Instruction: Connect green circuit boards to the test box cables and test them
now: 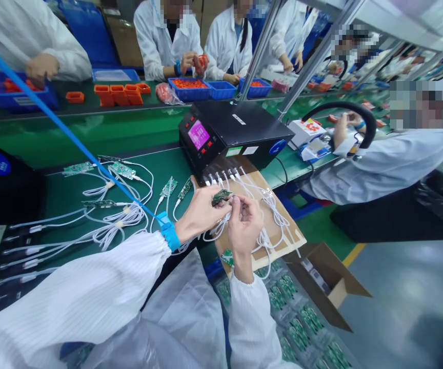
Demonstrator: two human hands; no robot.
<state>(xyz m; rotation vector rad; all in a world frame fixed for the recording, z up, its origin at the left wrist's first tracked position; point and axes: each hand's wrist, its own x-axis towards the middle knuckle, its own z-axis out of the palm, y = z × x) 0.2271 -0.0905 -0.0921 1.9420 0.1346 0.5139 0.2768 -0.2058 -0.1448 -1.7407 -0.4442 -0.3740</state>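
My left hand (200, 211), with a blue wrist strap (168, 231) and cord, pinches a small green circuit board (220, 196) between thumb and fingers. Close against the board's right end, my right hand (246, 221) has its thumb and fingertips pressed together; whatever they grip is too small and covered to name. Both hands are above a brown cardboard sheet (260, 187), where several white cables (279, 218) lie in loops. Another green board (227, 257) shows beneath my right wrist.
A black tester (240, 125) with a lit pink screen stands behind the hands, cables plugged into its front. Cabled boards (123, 170) lie at left. Trays of boards (298, 330) and an open carton (327, 279) are at lower right. Co-workers handle orange parts beyond.
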